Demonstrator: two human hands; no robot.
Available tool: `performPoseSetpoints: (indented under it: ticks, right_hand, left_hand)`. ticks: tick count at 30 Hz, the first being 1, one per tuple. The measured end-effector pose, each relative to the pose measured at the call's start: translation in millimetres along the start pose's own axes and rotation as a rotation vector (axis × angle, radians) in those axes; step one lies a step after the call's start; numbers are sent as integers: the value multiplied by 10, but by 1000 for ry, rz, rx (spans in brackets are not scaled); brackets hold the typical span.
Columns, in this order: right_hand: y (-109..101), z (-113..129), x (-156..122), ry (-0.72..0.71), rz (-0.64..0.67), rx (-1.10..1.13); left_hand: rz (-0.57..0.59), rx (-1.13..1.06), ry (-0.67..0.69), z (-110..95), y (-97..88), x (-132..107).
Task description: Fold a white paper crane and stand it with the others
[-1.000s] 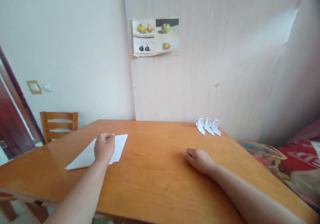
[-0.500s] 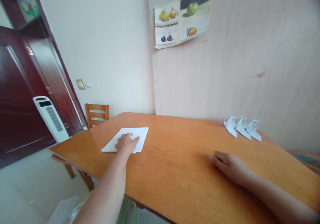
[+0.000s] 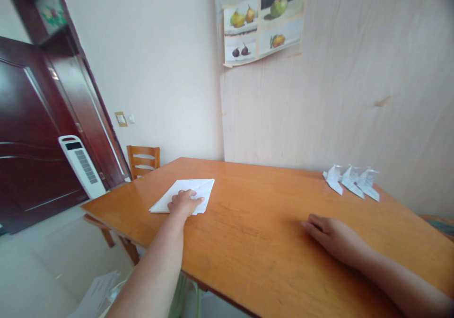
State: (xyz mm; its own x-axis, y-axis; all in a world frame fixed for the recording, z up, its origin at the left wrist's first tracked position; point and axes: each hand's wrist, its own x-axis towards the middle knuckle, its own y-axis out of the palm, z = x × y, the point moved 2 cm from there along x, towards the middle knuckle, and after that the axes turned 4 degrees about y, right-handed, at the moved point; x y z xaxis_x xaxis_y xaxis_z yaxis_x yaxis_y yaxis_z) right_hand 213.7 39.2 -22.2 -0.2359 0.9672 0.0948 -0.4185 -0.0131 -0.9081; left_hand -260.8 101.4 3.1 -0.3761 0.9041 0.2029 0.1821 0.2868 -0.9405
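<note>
My left hand (image 3: 183, 203) rests on a small stack of white paper (image 3: 186, 186) near the left end of the orange wooden table (image 3: 248, 233). Its fingers are bent, and the thumb and fingertips press together on the top sheet. My right hand (image 3: 331, 236) lies palm down on the bare table to the right, with its fingers loosely stretched and nothing in it. Three folded white paper figures (image 3: 351, 181) stand in a row at the far right of the table by the wall, well beyond my right hand.
A wooden chair (image 3: 144, 159) stands behind the table's left corner. A white tower fan (image 3: 82, 166) leans by a dark red door (image 3: 28, 143). A fruit poster (image 3: 264, 22) hangs on the wall panel. A loose sheet (image 3: 95, 294) lies on the floor below.
The view has swung left, bringing the door and the fan into sight. My left hand stays on the paper with its fingers shifted slightly. My right hand has not moved.
</note>
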Motion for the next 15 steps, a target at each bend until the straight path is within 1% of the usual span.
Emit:
performPoseSetpoints:
  ticks: [9, 15]
  right_hand:
    - [-1, -10, 6, 16, 5, 27]
    - [17, -21, 12, 5, 3, 0]
  left_hand:
    - [-30, -30, 3, 12, -23, 0]
    - [-42, -34, -13, 3, -38, -10]
